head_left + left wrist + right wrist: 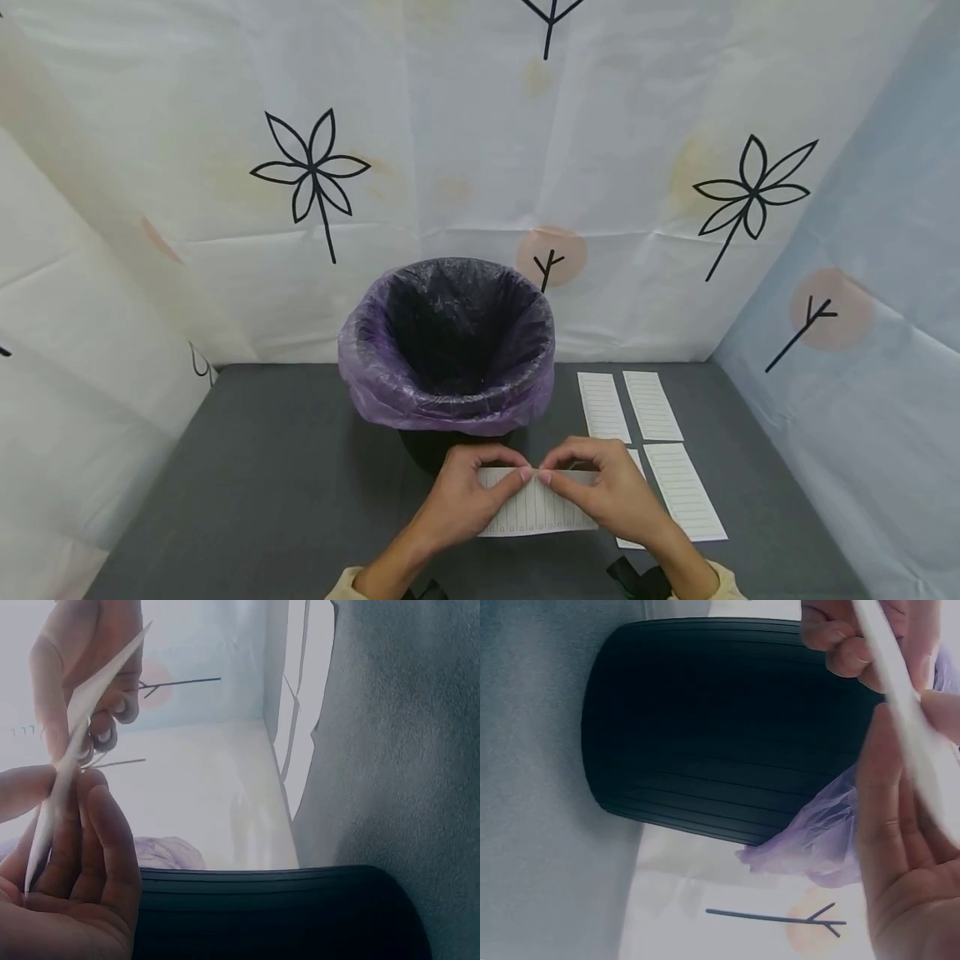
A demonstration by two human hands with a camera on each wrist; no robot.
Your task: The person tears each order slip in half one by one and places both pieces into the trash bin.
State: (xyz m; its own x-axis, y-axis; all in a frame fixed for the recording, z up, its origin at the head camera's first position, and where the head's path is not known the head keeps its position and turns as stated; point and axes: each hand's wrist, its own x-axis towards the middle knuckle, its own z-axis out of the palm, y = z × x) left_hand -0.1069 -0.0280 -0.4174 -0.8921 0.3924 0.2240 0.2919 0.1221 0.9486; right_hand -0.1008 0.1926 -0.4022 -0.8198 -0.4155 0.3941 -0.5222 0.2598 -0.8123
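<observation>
A white lined sheet of paper (536, 510) is held turned sideways in front of the bin. My left hand (467, 493) pinches its top edge between thumb and fingers, left of the middle. Close beside it, my right hand (611, 493) pinches the same edge, the two thumb tips almost meeting. In the left wrist view the paper (94, 694) appears nearly edge-on, its surface bent slightly. The right wrist view also has the paper (900, 682) running between thumb and fingers of both hands.
Just beyond the hands stands a dark ribbed bin (720, 727) lined with a purple plastic bag (450, 410). Several lined sheets (684, 492) lie on the grey table (247, 492) at the right, one partly behind the right hand. Patterned cloth walls (480, 125) surround the table's back and sides.
</observation>
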